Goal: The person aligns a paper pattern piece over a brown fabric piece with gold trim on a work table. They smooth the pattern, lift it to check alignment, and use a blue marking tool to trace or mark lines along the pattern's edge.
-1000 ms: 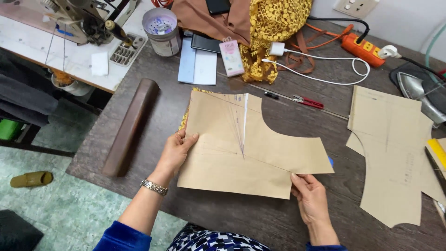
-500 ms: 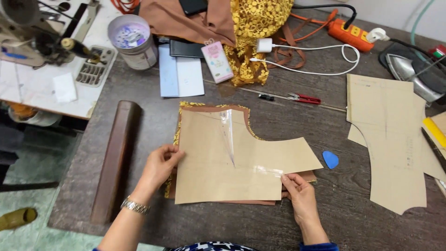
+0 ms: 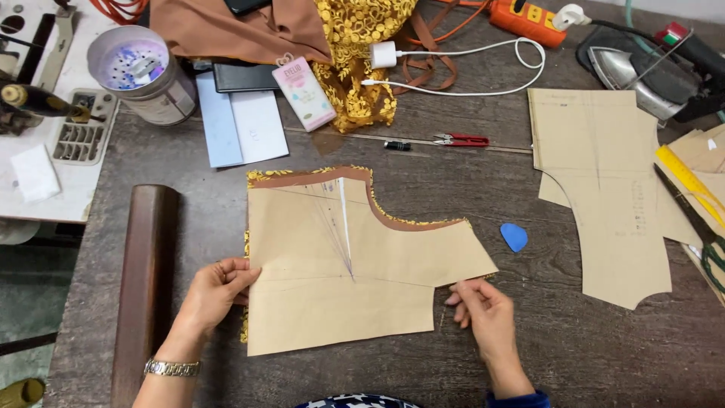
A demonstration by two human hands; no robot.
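Paper pattern piece point(image 3: 340, 279) lies flat near the front edge of the wooden table point(image 3: 453, 189), abt mid-width, on top of brown cloth point(image 3: 317, 178) w/ yellow lace trim peeking out along its top and left sides. Left hand point(image 3: 215, 291) sits at the pattern's left edge, fingers curled and pinching the paper edge, silver watch point(image 3: 172, 368) on the wrist. Right hand point(image 3: 483, 313) is at the lower right side of the pattern, fingertips bent down and pressing at the paper's edge; can't tell if it grips or just touches. Blue tailor's chalk point(image 3: 514, 236) lies just right of the pattern's pointed corner, apart from it. A second pattern piece point(image 3: 604, 181) rests toward the right edge, well apart. Red snips point(image 3: 462, 140) and a small black cap point(image 3: 397, 145) lie behind the pattern, mid-table. At the back edge: heap of brown and yellow lace fabric point(image 3: 355, 45), white charger w/ cable point(image 3: 389, 54), orange power strip point(image 3: 529, 15), an iron point(image 3: 634, 72) at the back right corner. Back left: plastic tub point(image 3: 143, 75) and papers point(image 3: 242, 128). A dark wooden bar point(image 3: 143, 287) runs along the left edge.
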